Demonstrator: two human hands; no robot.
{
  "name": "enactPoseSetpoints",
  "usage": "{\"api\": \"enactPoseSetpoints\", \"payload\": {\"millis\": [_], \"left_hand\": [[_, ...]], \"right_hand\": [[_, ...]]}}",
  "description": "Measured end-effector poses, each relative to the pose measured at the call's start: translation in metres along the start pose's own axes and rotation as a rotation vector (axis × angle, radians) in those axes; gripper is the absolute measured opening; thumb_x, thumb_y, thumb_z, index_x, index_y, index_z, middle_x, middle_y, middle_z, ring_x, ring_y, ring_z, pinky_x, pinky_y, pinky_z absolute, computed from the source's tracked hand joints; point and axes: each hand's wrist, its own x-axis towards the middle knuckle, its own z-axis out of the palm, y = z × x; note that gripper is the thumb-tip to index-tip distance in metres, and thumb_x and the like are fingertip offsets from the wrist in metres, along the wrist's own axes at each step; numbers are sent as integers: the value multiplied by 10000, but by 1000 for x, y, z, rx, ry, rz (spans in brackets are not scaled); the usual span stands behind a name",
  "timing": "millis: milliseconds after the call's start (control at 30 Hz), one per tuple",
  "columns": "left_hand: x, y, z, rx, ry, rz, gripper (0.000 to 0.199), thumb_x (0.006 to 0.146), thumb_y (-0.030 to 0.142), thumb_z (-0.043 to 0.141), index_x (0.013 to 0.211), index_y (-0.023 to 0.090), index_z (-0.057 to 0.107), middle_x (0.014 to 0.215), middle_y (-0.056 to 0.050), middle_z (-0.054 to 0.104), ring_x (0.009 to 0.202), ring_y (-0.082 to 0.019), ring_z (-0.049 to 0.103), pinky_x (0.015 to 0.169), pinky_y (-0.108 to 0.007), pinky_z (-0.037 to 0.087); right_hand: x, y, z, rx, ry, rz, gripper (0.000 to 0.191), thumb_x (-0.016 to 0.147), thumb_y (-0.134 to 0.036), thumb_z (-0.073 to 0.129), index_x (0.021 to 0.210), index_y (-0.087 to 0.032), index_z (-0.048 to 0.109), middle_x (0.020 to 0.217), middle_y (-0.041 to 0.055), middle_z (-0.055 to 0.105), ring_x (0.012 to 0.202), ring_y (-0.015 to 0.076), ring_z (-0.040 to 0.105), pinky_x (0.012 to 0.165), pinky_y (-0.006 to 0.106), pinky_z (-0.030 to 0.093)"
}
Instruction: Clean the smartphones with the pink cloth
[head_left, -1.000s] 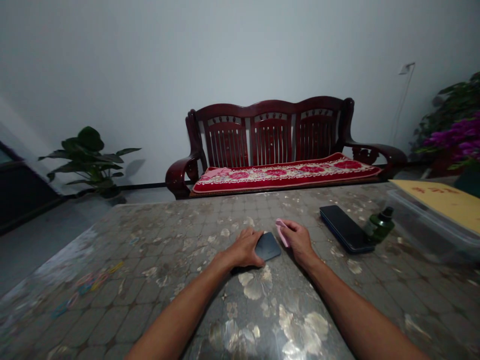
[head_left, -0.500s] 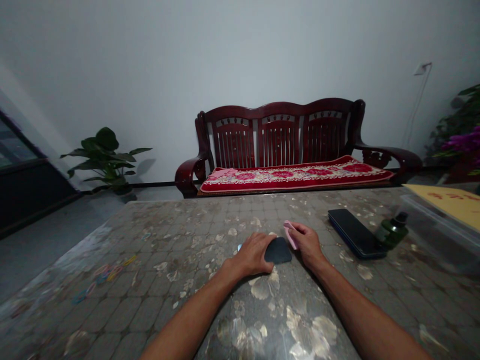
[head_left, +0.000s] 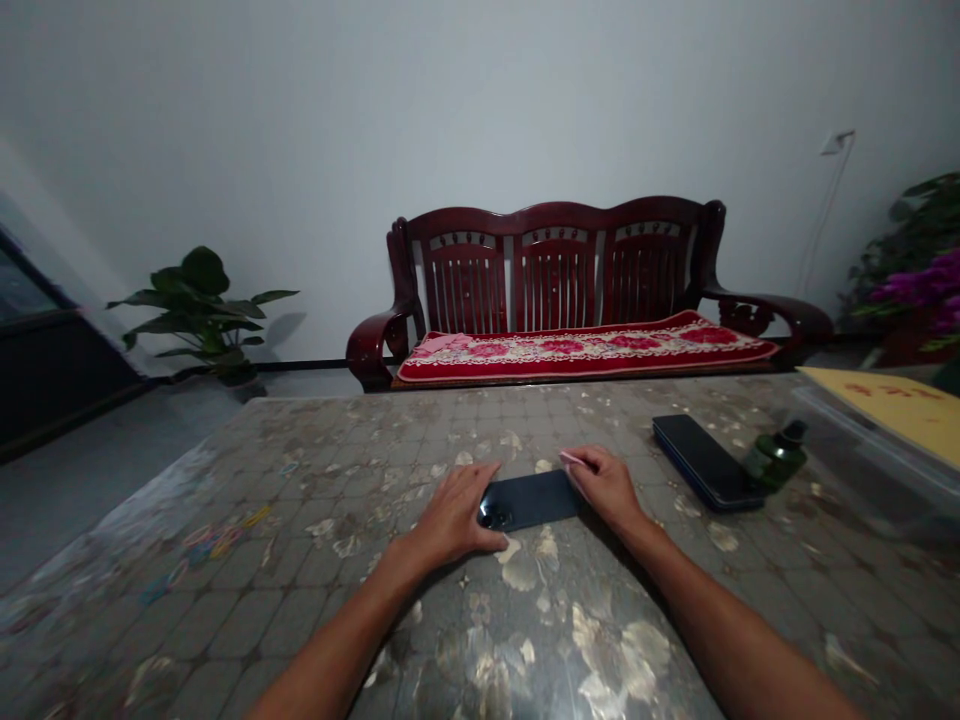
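A dark smartphone [head_left: 529, 499] lies back up on the patterned tabletop, its camera end at the left. My left hand [head_left: 457, 515] spans that end, thumb along the near edge and fingers along the far edge, holding it in place. Pinched in my right hand [head_left: 609, 488] is a pink cloth [head_left: 571, 459], mostly hidden by the fingers. The right hand is at the phone's right end; whether the cloth touches the phone there I cannot tell.
To the right lie a second dark phone-like slab [head_left: 705, 462], a green bottle [head_left: 780, 458] and a clear plastic box [head_left: 870, 470] with yellow paper [head_left: 892, 400] on it. Several coloured bands [head_left: 217, 540] are scattered at left. A wooden bench [head_left: 555, 260] stands beyond the table.
My left hand has slid left from the phone's middle to its camera end, uncovering most of its back. My right hand has turned lower, hiding more of the pink cloth.
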Motion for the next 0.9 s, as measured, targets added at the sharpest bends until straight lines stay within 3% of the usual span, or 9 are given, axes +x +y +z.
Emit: {"api": "enactPoseSetpoints", "payload": {"millis": [167, 300, 500, 667, 900], "left_hand": [[-9, -16, 6, -43, 31, -47, 966, 643, 368, 857, 1491, 194, 428, 1480, -175, 513, 1363, -356, 459, 1147, -482, 319], [-6, -15, 5, -97, 49, -74, 922, 643, 321, 838, 1475, 203, 457, 1447, -154, 550, 1332, -340, 492, 1130, -449, 353], [-7, -11, 3, -146, 63, -79, 893, 638, 266, 813, 1460, 199, 471, 1353, -129, 613, 1250, -316, 552, 1095, -427, 395], [-8, -10, 4, -158, 69, -87, 887, 647, 250, 799, 1465, 194, 458, 1332, -122, 625, 1228, -308, 564, 1074, -413, 414], [-8, -12, 5, -148, 80, -80, 875, 652, 270, 805, 1457, 211, 468, 1354, -117, 615, 1250, -310, 549, 1088, -418, 397]], "right_hand": [[-14, -17, -1, -450, -235, -239, 351, 833, -77, 483, 1009, -195, 763, 907, 64, 652, 892, 190, 622, 819, 278, 469], [-22, -29, 1, -701, -340, -255, 303, 897, -97, 506, 1057, -196, 744, 973, 80, 626, 930, 195, 593, 827, 263, 437], [-26, -40, 15, -759, -398, -256, 291, 934, -103, 510, 1090, -191, 740, 1017, 93, 645, 973, 206, 579, 852, 269, 414], [-31, -50, 30, -728, -490, -388, 283, 972, -143, 503, 1130, -202, 730, 1025, 86, 658, 983, 211, 578, 835, 273, 415], [-17, -48, 13, -924, -406, -218, 291, 936, -89, 502, 1045, -164, 761, 1016, 140, 666, 973, 254, 594, 791, 299, 408]]}}
